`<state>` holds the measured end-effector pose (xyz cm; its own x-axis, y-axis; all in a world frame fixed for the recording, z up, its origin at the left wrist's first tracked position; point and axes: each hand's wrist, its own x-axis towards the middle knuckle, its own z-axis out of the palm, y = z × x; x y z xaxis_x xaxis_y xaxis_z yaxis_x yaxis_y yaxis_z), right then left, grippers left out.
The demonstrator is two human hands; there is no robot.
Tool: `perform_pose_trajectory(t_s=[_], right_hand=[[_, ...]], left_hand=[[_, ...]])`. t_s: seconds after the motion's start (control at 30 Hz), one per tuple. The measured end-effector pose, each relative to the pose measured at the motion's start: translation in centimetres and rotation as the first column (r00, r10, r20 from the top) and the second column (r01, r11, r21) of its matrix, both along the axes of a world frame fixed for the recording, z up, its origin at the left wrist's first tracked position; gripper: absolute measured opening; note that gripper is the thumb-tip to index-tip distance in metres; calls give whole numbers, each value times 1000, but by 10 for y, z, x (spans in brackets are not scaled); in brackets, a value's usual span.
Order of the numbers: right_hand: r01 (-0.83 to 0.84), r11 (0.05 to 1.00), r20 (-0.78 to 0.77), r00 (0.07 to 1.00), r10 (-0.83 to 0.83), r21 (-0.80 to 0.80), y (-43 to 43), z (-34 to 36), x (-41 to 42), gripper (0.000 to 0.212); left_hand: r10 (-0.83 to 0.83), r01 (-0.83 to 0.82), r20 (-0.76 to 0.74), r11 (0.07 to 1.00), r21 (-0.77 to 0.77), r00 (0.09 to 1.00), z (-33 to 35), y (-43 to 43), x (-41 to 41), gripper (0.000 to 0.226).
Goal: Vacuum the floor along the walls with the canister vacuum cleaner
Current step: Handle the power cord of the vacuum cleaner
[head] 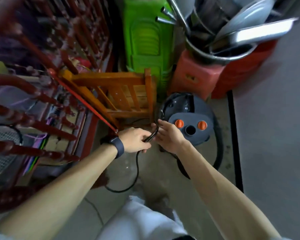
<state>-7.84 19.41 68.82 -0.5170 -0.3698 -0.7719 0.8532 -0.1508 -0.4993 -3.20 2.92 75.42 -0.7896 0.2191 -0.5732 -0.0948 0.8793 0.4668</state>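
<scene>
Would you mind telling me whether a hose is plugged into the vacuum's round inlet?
Not plugged in: the inlet between the orange knobs shows an open dark hole.

A grey canister vacuum cleaner [190,117] with two orange knobs stands on the floor [156,174], its black cord [138,165] looping nearby.

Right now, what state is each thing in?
Left hand: grips the cord.
Right hand: open, fingers straight by the cord.
Cord: slack, looping down to the floor.
Vacuum cleaner: on the floor, front hose port empty.
Metal basin: piled with pans, on the red stool.
</scene>
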Motion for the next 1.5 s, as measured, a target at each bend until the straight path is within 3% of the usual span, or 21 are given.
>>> perform_pose_trajectory(t_s=[0.1, 0.2, 0.3, 0.47, 0.53, 0.6, 0.67, 0.77, 0.87, 0.97, 1.07, 1.2, 1.27, 1.33, 1.4, 1.43, 1.47, 1.5], right_hand=[[78, 997, -11, 997, -78, 6, 3, 23, -15, 21], [175, 985, 49, 983, -175, 12, 15, 39, -30, 24], [268, 963, 88, 959, -269, 25, 30, 41, -41, 35], [271, 954, 101, 953, -285, 130, 49, 42, -46, 41], [266, 940, 79, 954, -288, 214, 54, 47, -48, 40], [150, 887, -28, 988, -153, 436, 57, 48, -52, 39], [-23, 755, -83, 991, 102, 655, 60, 47, -54, 36], [-138, 665, -49, 966, 254, 734, 62, 43, -50, 39], [0, 674, -118, 985, 129, 739, 66, 39, -42, 32], [195, 762, -180, 978, -104, 618, 76, 37, -31, 24], [322, 811, -209, 946, -249, 489, 91, 34, -25, 20], [410, 831, -139, 911, -387, 376, 113, 23, -29, 23], [374, 835, -192, 927, -323, 404, 120, 20, -32, 34], [226, 870, -296, 950, -97, 439, 127, 24, -36, 50], [-8, 898, -332, 928, 171, 440, 133, 33, -42, 57], [-101, 894, -336, 904, 266, 436, 137, 38, -45, 58], [-130, 886, -337, 892, 301, 445, 141, 43, -49, 58], [-88, 886, -341, 902, 266, 456, 146, 45, -53, 54]], left_hand=[[-5, 1, -48, 997, -71, 999, 14, 1, -4, 37], [-7, -9, -120, 991, -136, 993, 9, 0, -12, 18], [4, -29, -121, 978, -206, 993, -11, -3, -26, 15], [62, -74, -71, 981, -178, 996, -53, 4, -61, 6], [115, -114, 14, 990, -85, 993, -65, 11, -77, 3], [293, -320, 199, 940, 120, 935, -73, 17, -93, 7], [444, -560, 407, 796, 231, 798, -75, 20, -107, 12], [490, -670, 497, 682, 293, 716, -86, 23, -125, 26], [399, -512, 380, 816, 269, 835, -109, 24, -133, 22], [227, -290, 324, 943, 162, 919, -134, 28, -132, 50], [138, -166, 308, 984, 69, 941, -155, 46, -133, 74], [43, -89, 346, 989, 117, 937, -173, 78, -124, 96], [28, -81, 340, 986, 144, 940, -179, 89, -121, 102], [60, -129, 351, 976, 175, 935, -182, 97, -119, 100], [51, -120, 325, 974, 194, 944, -182, 102, -116, 75], [32, -88, 275, 978, 192, 961, -182, 104, -114, 51], [27, -65, 224, 984, 164, 974, -174, 105, -112, 27], [28, -51, 160, 989, 139, 987, -166, 105, -110, 22]])
